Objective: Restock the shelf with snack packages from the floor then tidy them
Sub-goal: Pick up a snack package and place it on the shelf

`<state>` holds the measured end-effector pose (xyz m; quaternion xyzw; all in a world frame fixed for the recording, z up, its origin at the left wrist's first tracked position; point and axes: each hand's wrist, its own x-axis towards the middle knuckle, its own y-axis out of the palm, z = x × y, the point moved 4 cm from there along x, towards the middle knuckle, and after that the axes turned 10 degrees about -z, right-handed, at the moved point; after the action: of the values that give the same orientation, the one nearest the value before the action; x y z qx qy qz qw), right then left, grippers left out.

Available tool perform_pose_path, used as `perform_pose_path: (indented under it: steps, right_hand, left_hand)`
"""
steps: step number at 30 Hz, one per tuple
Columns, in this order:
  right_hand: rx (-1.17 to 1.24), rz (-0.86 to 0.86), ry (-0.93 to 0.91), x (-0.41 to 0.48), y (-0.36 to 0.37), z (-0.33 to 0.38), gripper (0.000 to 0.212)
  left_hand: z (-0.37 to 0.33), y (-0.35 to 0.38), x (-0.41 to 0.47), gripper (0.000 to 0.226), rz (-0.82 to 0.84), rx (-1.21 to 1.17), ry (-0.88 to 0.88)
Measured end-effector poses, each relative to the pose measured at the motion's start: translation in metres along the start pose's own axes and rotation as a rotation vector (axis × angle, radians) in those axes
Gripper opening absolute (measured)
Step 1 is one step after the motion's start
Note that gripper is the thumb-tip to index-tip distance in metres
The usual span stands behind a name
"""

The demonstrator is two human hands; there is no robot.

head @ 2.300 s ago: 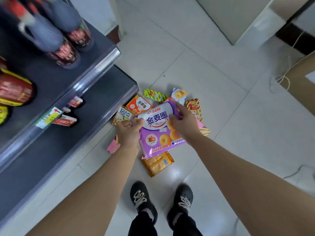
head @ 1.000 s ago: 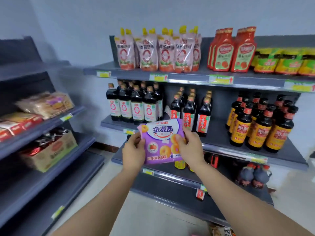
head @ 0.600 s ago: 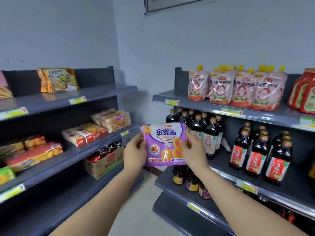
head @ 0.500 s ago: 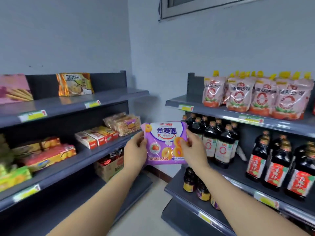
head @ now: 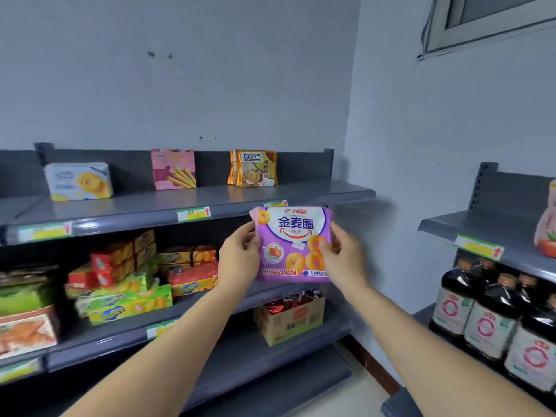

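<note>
The flat purple plastic snack package (head: pixel 293 236), held upright in the air in front of the grey metal top shelf (head: pixel 316 194), probably needs lifting clear of the front lip. It could then stand label-forward on the bare stretch right of the orange foil snack packet (head: pixel 254 168), in line with the pink biscuit box (head: pixel 174 169) farther left. Both forearms reach forward almost straight; the left hand (head: pixel 240 257) and right hand (head: pixel 343 257) sit apart, each pinching one side edge of the package, the right thumb on its printed front.
</note>
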<state>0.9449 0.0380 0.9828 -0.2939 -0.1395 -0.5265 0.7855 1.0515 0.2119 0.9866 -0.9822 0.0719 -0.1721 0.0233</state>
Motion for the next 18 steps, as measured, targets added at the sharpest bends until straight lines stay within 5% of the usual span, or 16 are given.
perform_pose_path:
  steps: [18]
  right_hand:
    - [0.228,0.349,-0.218,0.003,0.205,0.136,0.044]
  left_hand:
    - [0.009,-0.176,0.083,0.038,-0.485,0.188,0.021]
